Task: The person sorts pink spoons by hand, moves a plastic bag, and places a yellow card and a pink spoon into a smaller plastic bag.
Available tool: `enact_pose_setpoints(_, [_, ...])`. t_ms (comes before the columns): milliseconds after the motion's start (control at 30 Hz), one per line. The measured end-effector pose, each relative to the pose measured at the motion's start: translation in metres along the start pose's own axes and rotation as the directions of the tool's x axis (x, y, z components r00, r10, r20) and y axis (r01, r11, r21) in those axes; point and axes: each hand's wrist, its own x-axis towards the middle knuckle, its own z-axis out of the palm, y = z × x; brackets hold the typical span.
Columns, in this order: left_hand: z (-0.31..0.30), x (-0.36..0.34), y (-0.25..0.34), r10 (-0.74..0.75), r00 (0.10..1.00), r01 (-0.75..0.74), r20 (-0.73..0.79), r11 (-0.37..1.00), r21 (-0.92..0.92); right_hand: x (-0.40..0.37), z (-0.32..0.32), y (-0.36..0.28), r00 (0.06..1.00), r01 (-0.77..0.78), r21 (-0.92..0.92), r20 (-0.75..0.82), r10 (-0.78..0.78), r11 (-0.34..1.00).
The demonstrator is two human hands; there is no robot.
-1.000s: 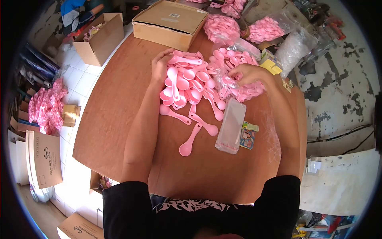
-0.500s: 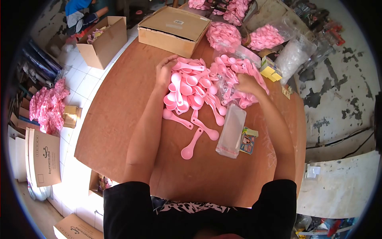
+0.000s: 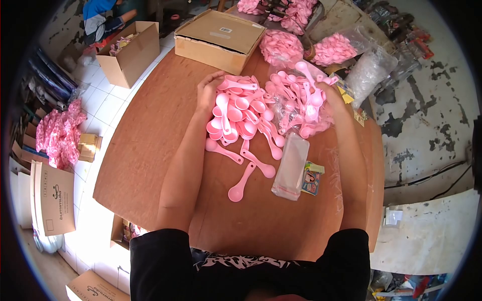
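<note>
Main risk, as I judged it: the heaped loose pink plastic measuring spoons (image 3: 232, 104) on the brown wooden bench (image 3: 145, 145) were piled steeply with nothing bracing the near side, so a bump or a pull from low down could have slumped them toward the clear flat plastic sleeves (image 3: 291, 168). Second risk: the crumpled clear plastic bag (image 3: 289, 119) lay in among more pink spoons, just right of the heap; its thin film could have snagged a handle and dragged extras out. Third: the small yellow carton (image 3: 344, 94) sat right by the right wrist, so an elbow-out swing could have knocked it. Hands: right hand (image 3: 330, 94) was closed around a few pink plastic spoons (image 3: 316, 98) above the bag, handles and bowls sticking out at odd angles; fingers were partly hidden, so I couldn't tell the exact count or how firm the pinch was. A loose grip there could have shed one. Left hand (image 3: 208, 93) was half-curled, fingers only lightly bent, alongside the heap's far left edge; it looked to be resting against the spoons, but contact at the fingertips wasn't certain.
</note>
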Motion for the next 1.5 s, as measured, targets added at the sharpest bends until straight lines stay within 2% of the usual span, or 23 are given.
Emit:
enact_pose_setpoints(33, [-0.001, 0.001, -0.001, 0.000, 1.000, 0.000, 0.002, 1.000, -0.008, -0.004, 0.004, -0.007, 0.999, 0.038, 0.183, -0.035, -0.032, 0.982])
enact_pose_setpoints(200, [-0.004, 0.007, -0.007, 0.015, 1.000, -0.014, 0.013, 0.998, -0.062, -0.023, 0.019, -0.040, 0.985, 0.094, 0.406, 0.096, -0.145, 0.909])
enact_pose_setpoints(267, [-0.003, 0.005, -0.007, 0.005, 1.000, -0.004, 0.018, 0.999, -0.050, -0.041, 0.048, -0.047, 0.950, -0.060, 0.375, 0.305, -0.062, 0.925])
enact_pose_setpoints(300, [-0.004, 0.005, -0.008, 0.001, 1.000, 0.000, 0.022, 0.999, -0.046, -0.050, 0.066, -0.042, 0.966, -0.077, 0.347, 0.258, -0.016, 0.935])
enact_pose_setpoints(367, [-0.006, 0.007, -0.009, 0.008, 1.000, -0.007, 0.022, 1.000, -0.018, -0.055, 0.093, -0.029, 0.945, -0.115, 0.254, 0.327, 0.026, 0.960])
enact_pose_setpoints(467, [0.001, 0.000, -0.001, 0.010, 1.000, -0.009, 0.022, 0.998, -0.067, -0.063, 0.136, -0.014, 0.923, -0.082, 0.033, 0.379, 0.064, 0.996])
enact_pose_setpoints(567, [-0.001, 0.001, -0.001, -0.018, 1.000, 0.018, 0.011, 0.999, -0.042, -0.053, 0.151, 0.006, 0.880, 0.081, -0.187, 0.474, 0.018, 0.979])
enact_pose_setpoints(667, [0.002, -0.002, 0.001, 0.008, 1.000, -0.008, 0.004, 0.999, -0.051, -0.063, 0.154, -0.012, 0.903, 0.142, -0.282, 0.429, -0.008, 0.949])
enact_pose_setpoints(700, [0.002, -0.003, 0.003, 0.009, 1.000, -0.009, -0.009, 1.000, -0.030, -0.053, 0.152, -0.003, 0.914, 0.196, -0.278, 0.399, -0.073, 0.940])
enact_pose_setpoints(733, [0.000, -0.003, 0.002, 0.006, 1.000, -0.006, -0.010, 1.000, -0.027, -0.042, 0.151, 0.000, 0.914, 0.193, -0.275, 0.399, -0.070, 0.942])
enact_pose_setpoints(800, [0.000, -0.001, 0.001, 0.020, 1.000, -0.020, -0.009, 1.000, 0.017, -0.031, 0.151, -0.005, 0.931, 0.159, -0.465, 0.364, 0.024, 0.871])
enact_pose_setpoints(867, [0.000, -0.001, 0.000, 0.016, 1.000, -0.015, -0.009, 1.000, 0.018, -0.039, 0.157, -0.009, 0.922, 0.178, -0.454, 0.387, 0.014, 0.873])
enact_pose_setpoints(933, [0.001, 0.000, -0.002, 0.014, 1.000, -0.014, -0.008, 1.000, 0.014, -0.036, 0.159, -0.012, 0.948, 0.161, -0.682, 0.308, 0.082, 0.713])
enact_pose_setpoints(1000, [0.000, 0.002, -0.003, 0.028, 0.999, -0.028, -0.017, 1.000, -0.010, -0.025, 0.147, -0.009, 0.949, 0.179, -0.674, 0.311, 0.056, 0.716])
enact_pose_setpoints(1067, [-0.001, 0.003, -0.003, 0.023, 1.000, -0.024, -0.021, 1.000, -0.019, -0.025, 0.129, -0.017, 0.934, 0.271, -0.476, 0.342, -0.108, 0.836])
enact_pose_setpoints(1100, [-0.001, 0.003, -0.003, 0.016, 0.999, -0.016, -0.027, 1.000, -0.014, -0.023, 0.124, -0.014, 0.940, 0.333, -0.399, 0.206, -0.270, 0.854])
enact_pose_setpoints(1133, [0.000, 0.002, -0.003, 0.007, 0.999, -0.008, -0.032, 1.000, -0.010, -0.013, 0.110, -0.010, 0.940, 0.334, -0.398, 0.206, -0.272, 0.854])
enact_pose_setpoints(1200, [0.000, 0.001, -0.002, 0.012, 1.000, -0.012, -0.028, 1.000, -0.012, 0.016, 0.073, 0.002, 0.866, 0.401, -0.711, 0.088, -0.493, 0.578])
enact_pose_setpoints(1233, [0.002, 0.000, -0.001, 0.014, 1.000, -0.015, -0.027, 1.000, -0.013, 0.024, 0.058, 0.010, 0.865, 0.396, -0.714, 0.080, -0.495, 0.577])
enact_pose_setpoints(1300, [0.004, -0.002, 0.002, 0.019, 1.000, -0.019, -0.017, 1.000, -0.016, 0.037, 0.035, 0.028, 0.956, 0.262, -0.907, 0.198, -0.216, 0.330])
enact_pose_setpoints(1400, [0.006, -0.004, 0.006, 0.022, 0.999, -0.022, -0.032, 1.000, -0.001, 0.047, 0.037, 0.056, 0.947, 0.319, -0.858, 0.272, -0.171, 0.402])
enact_pose_setpoints(1433, [0.005, -0.003, 0.004, 0.024, 0.999, -0.024, -0.031, 1.000, 0.002, 0.048, 0.039, 0.057, 0.923, 0.384, -0.861, 0.351, -0.159, 0.334])
enact_pose_setpoints(1500, [0.004, -0.002, 0.003, 0.027, 0.999, -0.027, -0.032, 1.000, 0.008, 0.044, 0.053, 0.055, 0.938, 0.345, -0.891, 0.319, -0.135, 0.294])
